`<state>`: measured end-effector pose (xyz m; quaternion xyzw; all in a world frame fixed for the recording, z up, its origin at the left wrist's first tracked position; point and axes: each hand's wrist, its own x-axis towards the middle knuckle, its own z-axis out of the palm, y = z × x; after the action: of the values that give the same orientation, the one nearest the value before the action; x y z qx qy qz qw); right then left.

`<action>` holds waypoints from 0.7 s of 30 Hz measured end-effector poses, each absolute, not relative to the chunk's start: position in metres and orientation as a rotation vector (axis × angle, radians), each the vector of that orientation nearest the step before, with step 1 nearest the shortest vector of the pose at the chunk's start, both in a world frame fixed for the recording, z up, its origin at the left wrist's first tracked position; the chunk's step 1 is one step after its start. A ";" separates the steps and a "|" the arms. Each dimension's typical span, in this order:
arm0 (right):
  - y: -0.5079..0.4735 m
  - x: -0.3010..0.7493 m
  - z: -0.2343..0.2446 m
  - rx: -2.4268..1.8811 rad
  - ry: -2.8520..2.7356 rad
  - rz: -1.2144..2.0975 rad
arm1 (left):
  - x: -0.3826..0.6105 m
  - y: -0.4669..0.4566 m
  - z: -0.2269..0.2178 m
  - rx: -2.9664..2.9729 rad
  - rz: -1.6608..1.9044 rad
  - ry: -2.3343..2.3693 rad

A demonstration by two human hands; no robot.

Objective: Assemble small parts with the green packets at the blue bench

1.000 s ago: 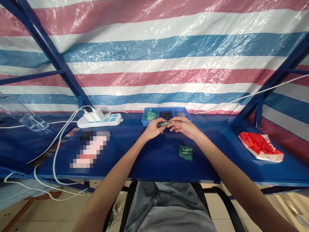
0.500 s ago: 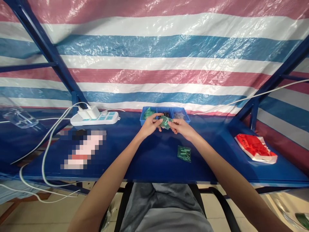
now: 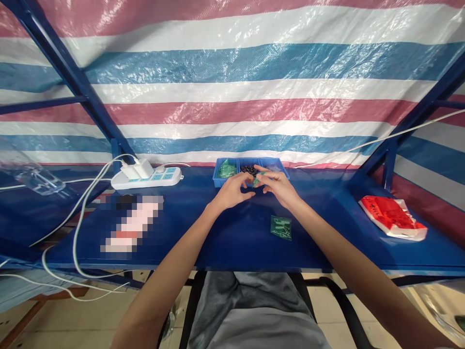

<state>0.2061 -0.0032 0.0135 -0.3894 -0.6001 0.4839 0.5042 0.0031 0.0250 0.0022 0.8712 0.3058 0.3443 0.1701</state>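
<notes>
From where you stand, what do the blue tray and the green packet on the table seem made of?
The green packet looks like thin, glossy plastic film: pale pieces show through. The blue tray is probably hard, smooth plastic, judging by its even colour and straight walls.

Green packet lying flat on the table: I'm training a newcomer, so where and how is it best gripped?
Probably pinch the green packet by its left edge, coming from the left and above: it lies flat on the table, and the right forearm passes close on its right.

red, white and blue striped sheeting (image 3: pixel 254 89) glints behind a blue table (image 3: pixel 232 242) above pale floor tiles (image 3: pixel 72 325).
</notes>
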 end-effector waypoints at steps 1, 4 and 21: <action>-0.003 0.206 0.014 -0.937 -1.461 1.160 | 0.003 0.025 0.002 2.497 0.984 0.876; -0.003 0.205 0.013 -0.979 -1.463 1.124 | 0.003 0.026 0.000 2.547 0.963 0.928; 0.001 0.202 0.005 -1.095 -1.585 1.009 | -0.003 0.031 -0.008 2.529 0.942 1.117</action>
<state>0.2016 0.0008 0.0048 -0.4456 -0.6454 0.4109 0.4648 -0.0025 0.0307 -0.0084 0.8607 0.3801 0.3204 0.1100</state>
